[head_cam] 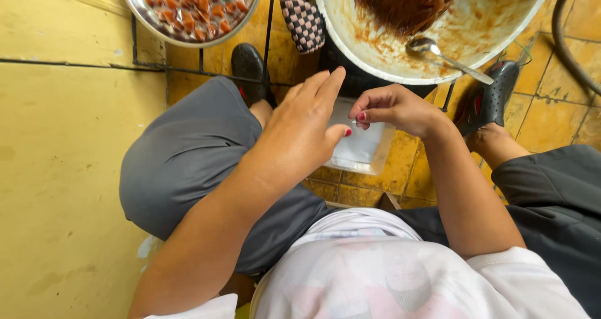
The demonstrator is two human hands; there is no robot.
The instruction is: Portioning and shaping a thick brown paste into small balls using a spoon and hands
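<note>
My left hand [307, 122] and my right hand [394, 109] meet above a stack of clear plastic sheets [360, 145] lying between my knees. Both pinch the edge of one thin sheet between thumb and fingertip; the sheet itself is barely visible. Just beyond my hands stands a large white basin [488, 25] smeared with brown paste [404, 3], with a metal spoon [438, 53] resting inside it.
A metal bowl [134, 0] at the top left holds several small wrapped reddish sweets [194, 6]. A checkered cloth [302, 15] lies between the bowl and the basin. My black shoes [249, 68] rest on yellow floor tiles. A dark hose [566, 37] curves at the right.
</note>
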